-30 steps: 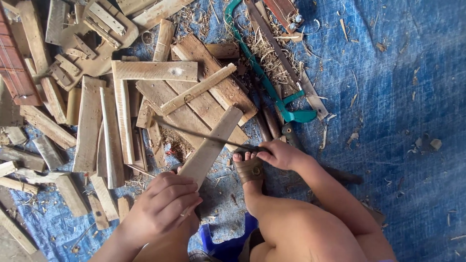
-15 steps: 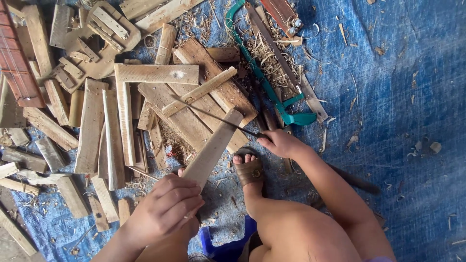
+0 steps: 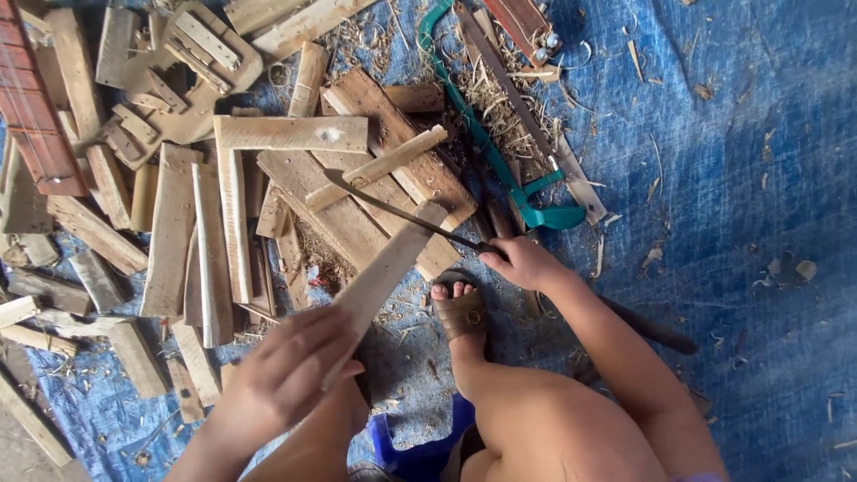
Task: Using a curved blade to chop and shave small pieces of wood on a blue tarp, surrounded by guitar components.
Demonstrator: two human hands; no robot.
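My left hand (image 3: pixel 287 368) grips the near end of a long flat wooden slat (image 3: pixel 386 268) that slants up to the right over the wood pile. My right hand (image 3: pixel 522 262) holds the handle of a thin dark blade (image 3: pixel 397 211), which lies across the slat's far end and points up to the left. My foot in a brown sandal (image 3: pixel 460 312) rests on the blue tarp (image 3: pixel 741 178) between the two hands.
Several cut wooden slats and blocks (image 3: pixel 196 223) lie piled on the left and centre. A teal-framed saw (image 3: pixel 500 143) lies among wood shavings at top centre. A reddish ribbed board (image 3: pixel 36 116) sits at the far left. A blue object (image 3: pixel 415 446) is beneath my legs.
My right hand has drawn the blade up and to the right along the slat's far end. My left hand has kept its grip on the slat.
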